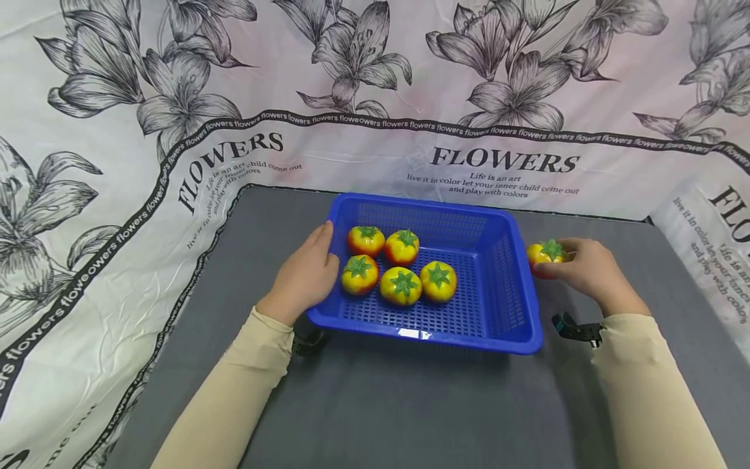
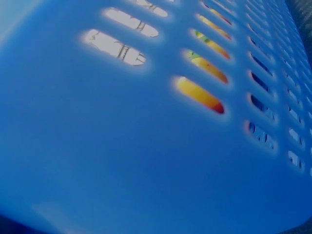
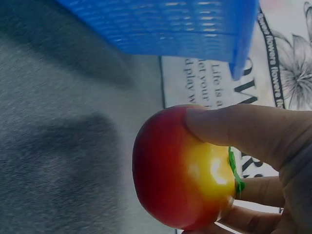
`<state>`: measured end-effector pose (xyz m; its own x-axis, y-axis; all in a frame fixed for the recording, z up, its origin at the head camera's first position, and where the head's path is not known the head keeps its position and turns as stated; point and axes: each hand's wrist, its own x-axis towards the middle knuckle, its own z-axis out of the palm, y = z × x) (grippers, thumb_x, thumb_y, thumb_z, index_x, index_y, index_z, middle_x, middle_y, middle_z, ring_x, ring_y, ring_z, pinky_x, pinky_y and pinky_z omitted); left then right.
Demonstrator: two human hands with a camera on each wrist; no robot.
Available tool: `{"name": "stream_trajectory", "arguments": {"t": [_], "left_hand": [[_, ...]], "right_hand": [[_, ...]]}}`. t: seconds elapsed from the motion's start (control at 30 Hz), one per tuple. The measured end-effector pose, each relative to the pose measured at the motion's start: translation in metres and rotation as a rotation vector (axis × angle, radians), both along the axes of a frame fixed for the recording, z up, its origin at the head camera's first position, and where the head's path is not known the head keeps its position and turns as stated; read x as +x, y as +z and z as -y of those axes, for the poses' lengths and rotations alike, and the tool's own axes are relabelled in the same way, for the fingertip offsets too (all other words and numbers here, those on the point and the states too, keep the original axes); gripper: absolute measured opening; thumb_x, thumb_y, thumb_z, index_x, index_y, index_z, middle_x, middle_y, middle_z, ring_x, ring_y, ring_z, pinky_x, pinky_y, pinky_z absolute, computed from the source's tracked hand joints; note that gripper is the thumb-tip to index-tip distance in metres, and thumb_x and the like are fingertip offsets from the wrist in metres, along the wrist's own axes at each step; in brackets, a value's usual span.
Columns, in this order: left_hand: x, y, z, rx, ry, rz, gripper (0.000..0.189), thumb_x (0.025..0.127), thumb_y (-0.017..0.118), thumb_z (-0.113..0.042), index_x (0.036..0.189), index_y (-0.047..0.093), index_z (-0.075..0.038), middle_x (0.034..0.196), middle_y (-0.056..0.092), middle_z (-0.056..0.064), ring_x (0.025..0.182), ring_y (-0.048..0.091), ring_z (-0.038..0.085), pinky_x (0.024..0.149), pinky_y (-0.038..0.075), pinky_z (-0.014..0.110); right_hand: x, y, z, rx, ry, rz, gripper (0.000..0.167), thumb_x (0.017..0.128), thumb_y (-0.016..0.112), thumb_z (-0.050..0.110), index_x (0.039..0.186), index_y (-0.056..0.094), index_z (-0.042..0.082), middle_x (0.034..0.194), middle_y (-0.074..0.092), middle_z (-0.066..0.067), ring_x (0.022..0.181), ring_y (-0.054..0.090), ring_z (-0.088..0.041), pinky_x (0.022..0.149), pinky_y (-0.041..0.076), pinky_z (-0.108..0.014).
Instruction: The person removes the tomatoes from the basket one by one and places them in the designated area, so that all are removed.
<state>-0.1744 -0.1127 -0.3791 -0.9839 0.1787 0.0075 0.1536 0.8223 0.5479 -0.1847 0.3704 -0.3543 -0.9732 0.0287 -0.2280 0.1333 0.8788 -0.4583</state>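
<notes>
My left hand (image 1: 305, 273) grips the left rim of a blue plastic basket (image 1: 510, 286), its thumb at the edge; some fingers are hidden. The basket's slotted wall (image 2: 122, 146) fills the left wrist view. Several red-and-yellow toy tomatoes (image 1: 401, 286) with green star-shaped tops sit in the basket's left and middle part. Just outside the basket's right wall, my right hand (image 1: 597, 273) holds another toy tomato (image 1: 543, 255) between thumb and fingers. Close up in the right wrist view, this tomato (image 3: 170, 170) shows its red side, above the grey surface.
A dark grey tabletop (image 1: 387, 410) lies under the basket. White cloth (image 1: 363, 156) with black flower prints and lettering hangs behind and along the left side. Dark straps with small devices show beneath both wrists, the right device (image 1: 577, 327) more clearly.
</notes>
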Motion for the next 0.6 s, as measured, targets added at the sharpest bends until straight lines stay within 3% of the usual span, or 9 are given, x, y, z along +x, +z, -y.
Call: {"name": "stream_trajectory", "arguments": {"t": [0.27,0.6], "left_hand": [[0.002,-0.004,-0.003,-0.008,-0.006,0.025,0.067,0.107,0.043,-0.025,0.168,0.021,-0.005,0.171,0.029,0.017,0.154,0.037,0.036,0.123,0.033,0.054],[0.003,0.004,-0.002,0.01,0.017,0.033,0.067,0.107,0.043,-0.022,0.168,0.021,-0.005,0.172,0.028,0.017,0.154,0.036,0.037,0.123,0.032,0.056]], "right_hand": [[0.011,-0.028,-0.008,-0.018,-0.007,0.018,0.094,0.093,0.077,0.042,0.15,0.037,-0.02,0.136,0.051,-0.045,0.115,0.056,-0.053,0.09,0.052,-0.06],[0.006,-0.028,-0.008,-0.028,0.011,0.015,0.094,0.095,0.074,0.043,0.152,0.034,-0.02,0.139,0.048,-0.045,0.116,0.054,-0.053,0.091,0.051,-0.062]]}}
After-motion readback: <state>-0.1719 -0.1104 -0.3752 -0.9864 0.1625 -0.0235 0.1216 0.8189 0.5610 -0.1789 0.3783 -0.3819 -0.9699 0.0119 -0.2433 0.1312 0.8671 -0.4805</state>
